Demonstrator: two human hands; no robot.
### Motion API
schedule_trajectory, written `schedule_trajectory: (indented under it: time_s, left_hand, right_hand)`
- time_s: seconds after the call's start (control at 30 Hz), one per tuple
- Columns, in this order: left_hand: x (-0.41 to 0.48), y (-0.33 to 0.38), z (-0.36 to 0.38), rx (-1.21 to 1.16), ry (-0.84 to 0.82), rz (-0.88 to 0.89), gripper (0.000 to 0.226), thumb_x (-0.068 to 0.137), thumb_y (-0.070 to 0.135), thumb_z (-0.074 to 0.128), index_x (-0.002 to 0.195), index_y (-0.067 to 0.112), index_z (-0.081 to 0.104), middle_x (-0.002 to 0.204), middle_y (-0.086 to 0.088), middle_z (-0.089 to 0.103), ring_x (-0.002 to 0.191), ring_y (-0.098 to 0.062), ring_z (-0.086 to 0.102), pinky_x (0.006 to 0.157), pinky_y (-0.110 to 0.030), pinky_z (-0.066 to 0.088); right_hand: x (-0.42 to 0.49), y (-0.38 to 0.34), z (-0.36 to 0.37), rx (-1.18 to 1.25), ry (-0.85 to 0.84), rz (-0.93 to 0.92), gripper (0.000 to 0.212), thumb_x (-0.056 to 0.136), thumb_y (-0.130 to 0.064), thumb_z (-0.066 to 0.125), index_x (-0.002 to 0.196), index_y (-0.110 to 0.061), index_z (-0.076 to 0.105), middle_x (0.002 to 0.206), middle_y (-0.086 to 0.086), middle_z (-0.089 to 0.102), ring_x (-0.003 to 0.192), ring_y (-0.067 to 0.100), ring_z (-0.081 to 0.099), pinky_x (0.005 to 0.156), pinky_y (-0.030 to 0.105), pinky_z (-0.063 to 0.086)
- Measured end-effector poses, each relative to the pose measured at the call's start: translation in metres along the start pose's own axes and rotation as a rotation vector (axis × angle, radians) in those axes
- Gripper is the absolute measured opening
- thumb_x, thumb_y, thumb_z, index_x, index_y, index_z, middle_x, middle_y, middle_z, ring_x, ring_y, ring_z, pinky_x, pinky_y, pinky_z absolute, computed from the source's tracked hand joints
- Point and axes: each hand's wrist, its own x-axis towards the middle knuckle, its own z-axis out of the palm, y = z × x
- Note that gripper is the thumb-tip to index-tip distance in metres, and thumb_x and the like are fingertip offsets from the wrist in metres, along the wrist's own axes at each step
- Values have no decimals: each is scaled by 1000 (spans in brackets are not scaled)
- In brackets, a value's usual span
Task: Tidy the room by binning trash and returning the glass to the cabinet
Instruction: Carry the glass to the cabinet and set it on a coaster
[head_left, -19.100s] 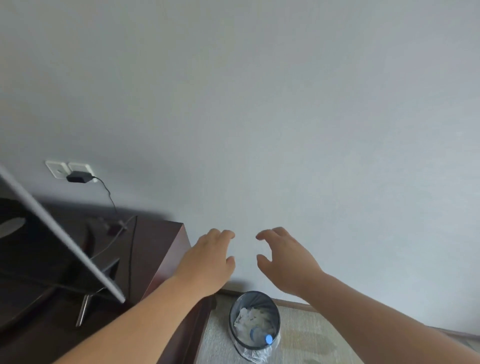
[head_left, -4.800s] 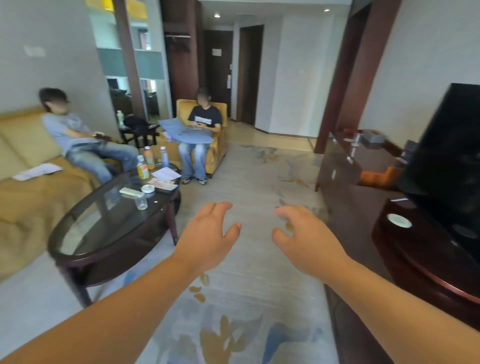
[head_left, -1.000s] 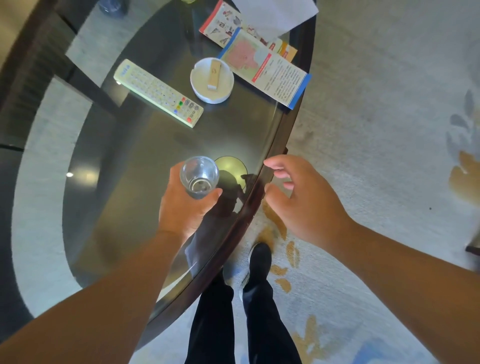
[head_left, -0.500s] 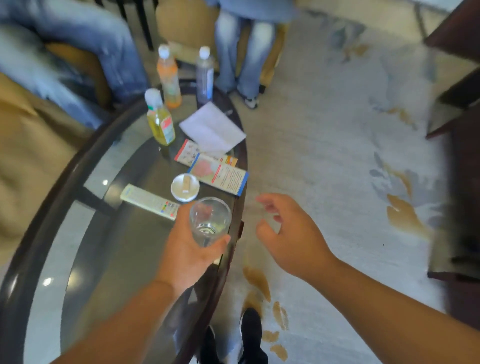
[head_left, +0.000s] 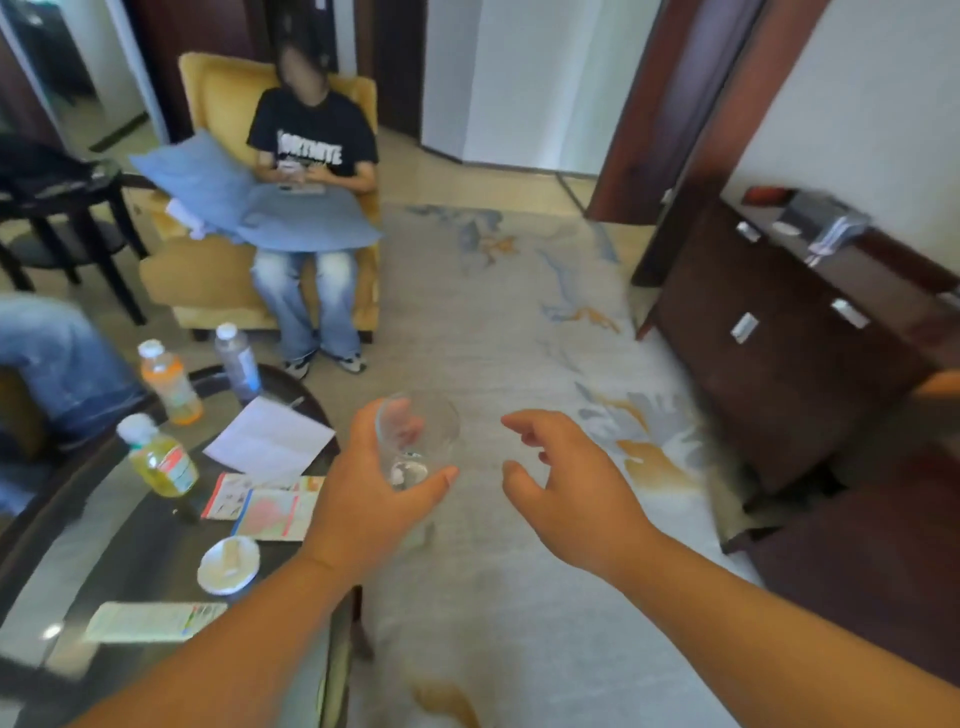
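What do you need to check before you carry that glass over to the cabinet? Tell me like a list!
1. Grip: ok. The left hand wraps fingers and thumb round the glass.
2. Off the table: ok. The glass is lifted, past the table's edge.
3. Anything inside to spill: cannot tell, too blurred.
4. Spare hand: ok. The right hand is open and holds nothing.
5. Way across the rug: ok. I see nothing lying on it.
6. Cabinet open: not ok. Its fronts look closed.
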Motion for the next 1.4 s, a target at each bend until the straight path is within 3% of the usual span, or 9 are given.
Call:
schedule_trajectory:
  time_s: [0.2,0.3,0.5,0.63,0.83,0.97,1.07,1.23,1.4]
  left_hand:
    - [8,47,84,-17,-123,37,77,55,55,74,123,37,43,112,18,61,107,0,59,90,-32,50]
    - [5,73,133,-24,-162,57,75,55,55,74,122,37,44,109,18,62,105,0,59,86,-41,54]
    - [-6,124,241,-52,-216,104,67,50,55,71,110,45,44,104,13,63,95,6,58,82,-25,47]
    - [-16,147,321,-84,-275,108,61,50,55,72,105,53,45,102,16,64,95,0,60,83,-33,51]
    - [-37,191,419,-139,-414,137,60,51,48,72,104,46,45,104,14,62,79,8,62,59,-13,49]
    - [-38,208,464,-97,-503,178,59,51,53,69,104,50,43,105,18,61,87,10,59,68,-19,48]
    - [-35,213,499,-70,-562,204,60,50,57,67,105,52,43,106,20,61,97,4,58,75,-19,44]
    - [-32,218,558,-86,-688,246,70,54,51,70,118,34,46,106,19,61,99,8,56,79,-18,43]
    - [-19,227,623,-125,-849,298,68,61,41,72,122,31,45,108,17,60,101,10,55,76,-7,42]
  right_hand:
    - [-30,49,-77,-12,147,31,44,90,-33,55,133,-30,46,131,-15,48,118,0,46,96,16,37]
    - [-51,83,-113,1,185,44,43,90,-33,54,133,-29,46,132,-14,47,119,2,47,99,21,40]
    - [-93,159,-185,-8,266,87,43,89,-35,54,131,-31,46,131,-16,48,118,3,48,99,28,44]
    - [-130,212,-234,-17,317,151,43,89,-33,54,131,-31,47,131,-16,48,115,2,49,96,21,41]
    - [-180,276,-294,-23,396,261,42,90,-32,54,132,-30,47,134,-15,47,116,1,49,95,17,39]
    - [-204,303,-316,-34,457,343,42,90,-35,53,132,-32,47,132,-17,47,116,1,49,95,22,44]
    - [-218,322,-330,-44,489,398,41,91,-34,53,132,-32,47,132,-19,46,114,-1,48,92,16,41]
    - [-234,357,-352,-63,540,519,41,91,-35,53,131,-34,47,132,-19,47,108,1,51,90,16,44]
    - [-238,393,-378,-101,627,640,40,91,-36,53,130,-35,47,134,-19,46,100,-2,52,89,16,45]
